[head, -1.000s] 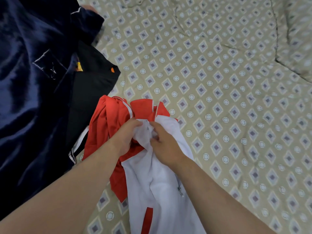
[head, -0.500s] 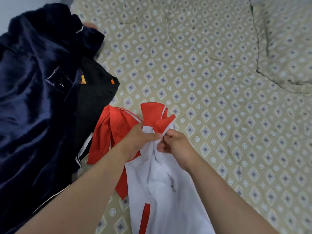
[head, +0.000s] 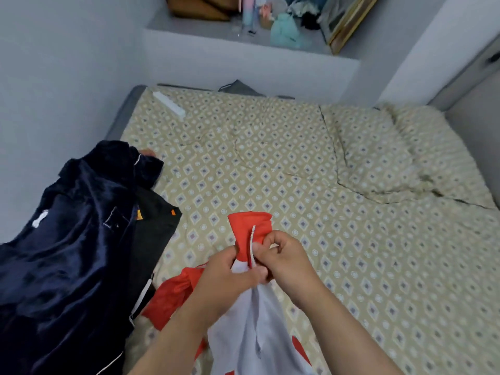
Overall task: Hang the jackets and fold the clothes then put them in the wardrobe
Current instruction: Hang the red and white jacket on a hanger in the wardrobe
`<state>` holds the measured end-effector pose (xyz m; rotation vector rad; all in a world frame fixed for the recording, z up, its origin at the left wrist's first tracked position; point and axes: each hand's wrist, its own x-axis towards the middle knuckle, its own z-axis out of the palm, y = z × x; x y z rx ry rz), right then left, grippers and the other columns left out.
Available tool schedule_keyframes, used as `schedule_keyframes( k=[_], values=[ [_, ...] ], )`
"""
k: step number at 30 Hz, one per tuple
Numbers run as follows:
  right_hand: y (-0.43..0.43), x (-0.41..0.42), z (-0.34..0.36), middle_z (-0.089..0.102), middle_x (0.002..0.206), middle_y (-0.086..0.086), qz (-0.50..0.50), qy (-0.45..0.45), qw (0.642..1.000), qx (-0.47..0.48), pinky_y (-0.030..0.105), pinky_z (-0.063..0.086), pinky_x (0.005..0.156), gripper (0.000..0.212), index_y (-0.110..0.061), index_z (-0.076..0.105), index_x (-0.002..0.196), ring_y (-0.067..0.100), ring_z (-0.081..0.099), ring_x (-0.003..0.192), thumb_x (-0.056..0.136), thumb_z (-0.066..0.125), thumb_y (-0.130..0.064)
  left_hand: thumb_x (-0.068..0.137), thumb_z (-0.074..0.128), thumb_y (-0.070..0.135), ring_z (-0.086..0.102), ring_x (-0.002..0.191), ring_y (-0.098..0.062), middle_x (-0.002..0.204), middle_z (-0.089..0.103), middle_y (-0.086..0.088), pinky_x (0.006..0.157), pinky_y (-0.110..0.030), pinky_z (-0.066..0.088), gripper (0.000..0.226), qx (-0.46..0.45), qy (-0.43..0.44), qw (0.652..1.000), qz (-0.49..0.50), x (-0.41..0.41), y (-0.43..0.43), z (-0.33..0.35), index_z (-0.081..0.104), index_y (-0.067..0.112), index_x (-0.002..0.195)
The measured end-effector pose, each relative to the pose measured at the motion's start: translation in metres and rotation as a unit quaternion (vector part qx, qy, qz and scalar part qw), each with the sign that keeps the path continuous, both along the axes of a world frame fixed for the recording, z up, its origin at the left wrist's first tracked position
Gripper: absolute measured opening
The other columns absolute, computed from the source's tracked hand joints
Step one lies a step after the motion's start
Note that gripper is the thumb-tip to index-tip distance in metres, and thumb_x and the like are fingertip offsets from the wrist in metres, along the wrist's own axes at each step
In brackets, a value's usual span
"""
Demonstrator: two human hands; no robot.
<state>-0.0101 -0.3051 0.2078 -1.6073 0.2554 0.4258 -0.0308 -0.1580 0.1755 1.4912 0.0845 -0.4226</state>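
- Red-and-white fabric fills the lower centre of the head view: we identify it as the jacket, raised in front of us above the bed sheet.
- We hold the jacket at its upper end. Its red collar stands up above both hands, and the white body hangs down towards the bottom edge of the view.
- Left hand: fingers curled, gripping the fabric just below the collar where red meets white.
- Right hand: fingers curled, pinching the collar edge just beside the white zipper. The two hands touch each other at the zipper line.
- A crumpled red part of the jacket lies on the sheet to the left of our left forearm.
- Further clothes lie at the left side of the bed: a dark navy garment with a sheen, and a black garment with small orange tags partly under it.
- The sheet is beige with a repeating diamond pattern. A pillow in the same pattern lies at the far right.
- A narrow white object lies at the far left corner of the bed; we cannot tell what it is.
- Beyond the bed, a recessed ledge in the wall carries assorted items, blurred, and a leaning gold picture frame.
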Motion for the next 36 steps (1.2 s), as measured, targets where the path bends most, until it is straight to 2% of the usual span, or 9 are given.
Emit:
schedule_keyframes(
  k=[5,10,13,17,21,26,32,34,36],
  values=[
    [-0.017,-0.016,0.075,0.067,0.063,0.012,-0.008,-0.031,0.998,0.061,0.025,0.050,0.052,0.022,-0.006,0.053,0.085,0.019,0.061,0.051,0.104,0.049,-0.017,0.086,0.065,0.017,0.060,0.072,-0.027,0.075,0.063,-0.014,0.070,-0.040,0.051,0.014,-0.100,-0.009,0.991,0.084,-0.001,-0.025,0.076,0.072,0.005,0.087],
    [-0.065,-0.030,0.151,0.066,0.070,0.006,-0.064,-0.110,0.990,0.063,0.023,0.051,0.057,0.017,-0.011,0.059,0.087,0.015,0.061,0.057,0.102,0.050,-0.009,0.086,0.067,0.033,0.066,0.108,-0.039,0.111,0.071,-0.023,0.101,-0.049,0.046,0.038,-0.141,-0.044,0.987,0.070,-0.003,-0.053,0.162,0.074,0.003,0.108],
    [-0.103,-0.041,0.185,0.068,0.095,-0.005,-0.097,-0.184,0.978,0.014,0.025,0.051,0.075,0.015,-0.023,0.063,0.100,0.009,0.062,0.082,0.096,0.061,-0.009,0.089,0.062,0.032,0.065,0.112,-0.038,0.116,0.069,-0.023,0.104,-0.051,0.045,0.035,-0.159,-0.073,0.983,0.047,-0.012,-0.078,0.205,0.074,0.006,0.110],
    [-0.146,-0.067,0.220,0.064,0.128,-0.008,-0.063,-0.227,0.972,0.026,0.023,0.044,0.102,0.034,-0.030,0.055,0.130,0.004,0.058,0.119,0.097,0.063,-0.022,0.088,0.056,0.032,0.071,0.097,-0.030,0.112,0.071,-0.021,0.074,-0.037,0.059,0.034,-0.180,-0.130,0.975,0.017,-0.033,-0.126,0.258,0.077,0.012,0.105],
    [-0.183,-0.101,0.250,0.074,0.114,-0.008,-0.051,-0.268,0.958,0.088,0.018,0.048,0.090,0.051,-0.022,0.054,0.134,0.004,0.066,0.109,0.088,0.065,-0.041,0.089,0.057,0.037,0.070,0.103,-0.028,0.113,0.072,-0.018,0.082,-0.031,0.057,0.034,-0.160,-0.191,0.968,-0.030,-0.060,-0.172,0.298,0.076,0.015,0.107],
    [-0.229,-0.141,0.278,0.062,0.132,-0.013,-0.161,-0.307,0.930,0.121,0.019,0.049,0.089,0.093,-0.034,0.045,0.139,0.004,0.061,0.119,0.058,0.080,-0.063,0.086,0.056,0.034,0.072,0.094,-0.026,0.106,0.074,-0.018,0.081,-0.034,0.058,0.032,-0.179,-0.209,0.958,-0.087,-0.085,-0.218,0.326,0.078,0.014,0.099],
    [-0.274,-0.190,0.299,0.073,0.097,0.006,-0.290,-0.335,0.890,0.109,0.032,0.057,0.068,0.036,-0.018,0.060,0.114,0.021,0.069,0.082,0.084,0.075,-0.005,0.081,0.059,0.029,0.073,0.079,-0.025,0.090,0.075,-0.018,0.066,-0.030,0.059,0.028,-0.226,-0.220,0.936,-0.155,-0.101,-0.262,0.351,0.079,0.011,0.086],
    [-0.284,-0.208,0.309,0.070,0.084,0.007,-0.331,-0.339,0.876,0.091,0.029,0.054,0.062,0.016,-0.014,0.066,0.099,0.018,0.064,0.070,0.091,0.066,0.001,0.081,0.060,0.029,0.073,0.078,-0.025,0.089,0.075,-0.017,0.064,-0.029,0.058,0.028,-0.240,-0.216,0.931,-0.172,-0.103,-0.276,0.353,0.078,0.009,0.086],
    [-0.290,-0.228,0.317,0.066,0.076,0.005,-0.373,-0.345,0.859,0.063,0.030,0.052,0.064,0.016,-0.015,0.070,0.083,0.017,0.059,0.067,0.092,0.066,-0.002,0.082,0.061,0.031,0.073,0.077,-0.024,0.087,0.075,-0.015,0.064,-0.029,0.058,0.026,-0.255,-0.208,0.923,-0.202,-0.106,-0.289,0.353,0.079,0.013,0.085]
  ],
)
